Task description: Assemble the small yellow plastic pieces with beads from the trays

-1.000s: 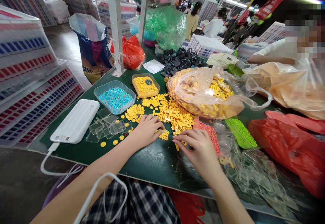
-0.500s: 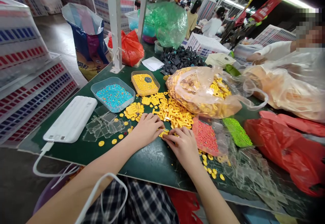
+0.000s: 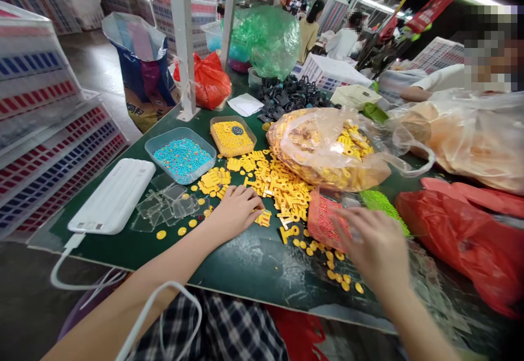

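A left hand (image 3: 241,208) lies low over a dark green table (image 3: 245,265), its curled fingers close together at the edge of a small yellow piece (image 3: 264,218), seemingly to steady it, though a firm pinch cannot be confirmed. The blurred right hand (image 3: 374,244) hangs over a red container of beads (image 3: 314,222), partly hiding it; whether its fingers hold anything cannot be told. Loose yellow parts (image 3: 289,189) and a bulging plastic bag (image 3: 297,145) crowd the space beyond.

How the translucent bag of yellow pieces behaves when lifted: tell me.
The translucent bag should sag and shift, since its thin film creases freely. It is probably fairly weighty, bulging with yellow plastic pieces. It may spill if tilted, as some look uncovered toward its right side.
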`<state>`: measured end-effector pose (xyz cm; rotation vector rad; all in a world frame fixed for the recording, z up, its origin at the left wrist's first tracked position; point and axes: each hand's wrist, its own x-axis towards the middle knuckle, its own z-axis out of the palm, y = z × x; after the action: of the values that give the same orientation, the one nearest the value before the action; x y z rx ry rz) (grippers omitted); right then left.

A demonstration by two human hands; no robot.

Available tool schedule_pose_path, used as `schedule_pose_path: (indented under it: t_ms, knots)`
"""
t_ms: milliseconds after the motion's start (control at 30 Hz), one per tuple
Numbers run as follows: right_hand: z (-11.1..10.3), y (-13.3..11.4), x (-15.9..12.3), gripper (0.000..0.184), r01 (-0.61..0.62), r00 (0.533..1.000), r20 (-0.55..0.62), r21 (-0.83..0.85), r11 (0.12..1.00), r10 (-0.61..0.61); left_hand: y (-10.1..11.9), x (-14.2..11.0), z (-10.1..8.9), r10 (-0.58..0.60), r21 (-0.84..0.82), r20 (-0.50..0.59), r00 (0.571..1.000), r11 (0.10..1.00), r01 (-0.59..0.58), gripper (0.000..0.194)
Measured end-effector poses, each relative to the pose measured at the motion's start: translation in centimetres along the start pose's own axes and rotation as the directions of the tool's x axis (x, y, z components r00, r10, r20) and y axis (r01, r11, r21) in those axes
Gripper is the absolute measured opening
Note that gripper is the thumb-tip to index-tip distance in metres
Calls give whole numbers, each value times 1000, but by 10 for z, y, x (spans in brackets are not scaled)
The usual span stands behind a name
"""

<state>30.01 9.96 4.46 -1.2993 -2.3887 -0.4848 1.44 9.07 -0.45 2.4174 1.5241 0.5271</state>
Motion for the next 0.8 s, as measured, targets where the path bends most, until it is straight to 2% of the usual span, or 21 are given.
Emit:
schedule_pose_path:
  t_ms: [67,100,133,200,267,400,600,800]
  knots:
    - [-11,60,0,33,-163,982,64,-164,973,175,-1,1,2,6,5,-17,1000,1000,-6,21]
    - [-16,91,1,34,-250,957,95,-204,947,273,-2,1,3,9,6,-31,999,1000,-8,22]
    - [-19,119,2,35,-333,914,169,-207,920,369,-3,2,5,13,6,-44,999,1000,-13,23]
    - [-22,164,2,41,-463,777,411,-142,875,478,-6,4,8,27,-8,-56,998,1000,-28,28]
    - [-16,193,0,38,-482,728,499,-116,869,470,-9,5,10,35,-26,-70,997,999,-37,33]
    - [9,214,-7,23,-473,681,591,-96,876,433,-13,7,10,43,-35,-64,997,998,-46,39]
    - [29,222,-13,20,-455,619,691,-72,888,373,-12,8,7,41,-16,-39,998,999,-41,42]
    - [39,225,-14,12,-420,604,714,-93,903,355,-14,7,11,34,-15,-45,998,999,-35,44]
